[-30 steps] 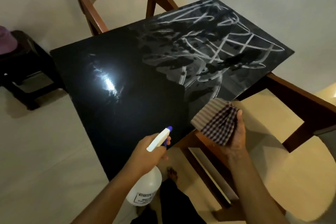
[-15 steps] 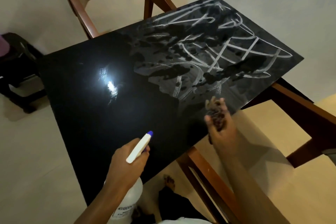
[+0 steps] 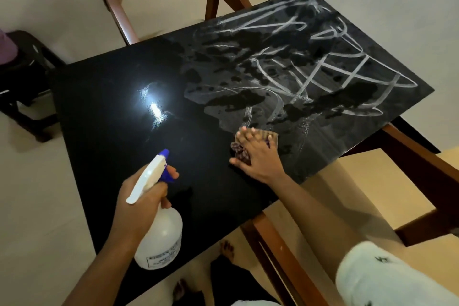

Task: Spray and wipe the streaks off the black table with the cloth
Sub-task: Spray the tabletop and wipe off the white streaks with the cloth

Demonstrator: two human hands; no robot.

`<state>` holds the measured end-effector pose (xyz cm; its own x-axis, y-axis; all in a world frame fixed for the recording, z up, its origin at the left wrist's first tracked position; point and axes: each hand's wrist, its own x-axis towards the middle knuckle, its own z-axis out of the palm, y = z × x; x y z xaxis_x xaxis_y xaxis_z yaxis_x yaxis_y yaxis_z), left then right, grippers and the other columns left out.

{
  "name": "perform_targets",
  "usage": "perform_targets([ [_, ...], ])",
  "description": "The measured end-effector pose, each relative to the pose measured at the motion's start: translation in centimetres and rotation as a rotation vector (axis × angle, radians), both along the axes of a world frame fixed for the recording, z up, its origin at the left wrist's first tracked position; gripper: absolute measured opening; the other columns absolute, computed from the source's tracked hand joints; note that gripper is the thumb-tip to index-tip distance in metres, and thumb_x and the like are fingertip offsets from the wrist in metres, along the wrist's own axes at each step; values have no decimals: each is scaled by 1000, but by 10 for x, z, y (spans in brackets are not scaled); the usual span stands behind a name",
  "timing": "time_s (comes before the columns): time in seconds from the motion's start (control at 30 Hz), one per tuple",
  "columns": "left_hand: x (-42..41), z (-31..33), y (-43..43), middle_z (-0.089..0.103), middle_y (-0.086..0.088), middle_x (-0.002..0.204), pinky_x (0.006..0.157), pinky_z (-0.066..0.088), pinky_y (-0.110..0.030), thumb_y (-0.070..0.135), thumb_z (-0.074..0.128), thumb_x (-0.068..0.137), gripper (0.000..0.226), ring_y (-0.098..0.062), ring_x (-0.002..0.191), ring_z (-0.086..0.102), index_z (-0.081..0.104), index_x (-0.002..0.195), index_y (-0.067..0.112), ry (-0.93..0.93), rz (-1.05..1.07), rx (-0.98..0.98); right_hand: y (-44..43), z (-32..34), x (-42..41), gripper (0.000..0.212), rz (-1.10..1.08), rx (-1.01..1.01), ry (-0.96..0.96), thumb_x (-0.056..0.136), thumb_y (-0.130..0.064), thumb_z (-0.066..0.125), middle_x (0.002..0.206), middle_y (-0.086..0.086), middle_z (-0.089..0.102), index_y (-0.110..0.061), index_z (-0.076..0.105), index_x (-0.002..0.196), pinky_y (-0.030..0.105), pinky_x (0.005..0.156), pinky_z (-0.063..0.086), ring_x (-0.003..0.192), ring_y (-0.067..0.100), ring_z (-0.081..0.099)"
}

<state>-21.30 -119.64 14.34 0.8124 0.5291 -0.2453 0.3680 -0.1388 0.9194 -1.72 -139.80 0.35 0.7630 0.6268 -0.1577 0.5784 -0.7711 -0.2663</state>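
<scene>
1 glossy black rectangular tabletop (image 3: 111,119), 1 white plastic spray bottle (image 3: 161,238) w/ blue nozzle, 1 dark checked cloth (image 3: 237,151). 2 hands: left hand (image 3: 139,204), right hand (image 3: 258,156). 2 wood-framed cream chairs: far chair (image 3: 114,7), right chair (image 3: 422,156). 1 dark stool (image 3: 22,82).

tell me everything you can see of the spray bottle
White, see-through plastic spray bottle: rounded body with a printed label low, unreadable; white trigger head with blue nozzle tip and blue trigger. The left hand grips its neck, a finger on the trigger. Held over the glossy black table's near edge, nozzle pointing up-table.
</scene>
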Motion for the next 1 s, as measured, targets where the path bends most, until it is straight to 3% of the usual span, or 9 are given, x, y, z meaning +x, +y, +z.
perform_targets([
  [0.07, 4, 1, 3, 69, 2, 91, 54, 49, -11, -4, 50, 84, 25, -13, 53, 59, 68, 91, 13, -21, 18, -1, 3, 5, 14, 86, -15, 22, 51, 82, -78, 13, 162, -7, 6, -30, 16, 153, 52, 112, -13, 149, 14, -1],
  [0.17, 9, 1, 5, 69, 1, 94, 55, 49, -11, -8, 48, 85, 29, -13, 52, 58, 68, 95, 9, -30, 30, 1, -14, 7, -16, 83, 141, 79, 107, 85, -78, 6, 161, -9, 10, -31, 21, 152, 56, 115, -8, 148, 11, 1],
  [0.27, 13, 3, 7, 68, -2, 99, 56, 50, -13, -11, 46, 87, 30, -18, 58, 58, 67, 99, 7, -20, 62, -3, -42, 4, -75, 64, 371, 62, 131, 95, -65, 16, 161, -13, 5, -37, 14, 153, 44, 113, -20, 148, 7, -6],
  [0.4, 16, 5, 10, 68, 0, 97, 59, 51, -23, -5, 50, 85, 33, -18, 59, 57, 65, 88, 25, -64, 75, -3, -44, -2, -77, 69, 458, 2, 74, 95, -64, 30, 161, -15, 0, -37, 4, 153, 43, 114, -17, 147, 7, -8],
  [0.57, 24, 7, 8, 68, 0, 99, 62, 47, -28, 13, 49, 70, 28, -23, 63, 55, 64, 89, 26, -82, 110, -15, -17, -9, 6, 74, 216, -2, -30, 90, -68, 27, 161, -8, 15, -31, 18, 153, 58, 115, 12, 148, 11, 8],
  [0.73, 27, 5, 7, 69, 5, 95, 62, 49, -28, 14, 47, 67, 29, -17, 61, 56, 65, 85, 27, -83, 153, -12, -7, -3, 40, 82, 95, -14, -44, 87, -70, 22, 161, -6, 16, -24, 12, 155, 54, 118, 8, 148, 11, 7],
  [0.87, 26, 6, 8, 69, 13, 89, 60, 50, -19, 14, 47, 66, 30, -11, 58, 56, 65, 80, 34, -77, 175, -17, -26, -1, -18, 83, 336, -8, -2, 88, -71, 28, 162, -5, 9, -24, 12, 155, 54, 117, 7, 148, 13, 2],
  [1.0, 26, 4, 12, 70, 22, 92, 71, 49, -31, 15, 47, 67, 38, -11, 62, 58, 68, 75, 46, -65, 187, 9, -32, -5, -45, 78, 653, 9, 81, 93, -67, 34, 162, -10, 2, -28, 7, 155, 45, 117, -10, 148, 9, -6],
])
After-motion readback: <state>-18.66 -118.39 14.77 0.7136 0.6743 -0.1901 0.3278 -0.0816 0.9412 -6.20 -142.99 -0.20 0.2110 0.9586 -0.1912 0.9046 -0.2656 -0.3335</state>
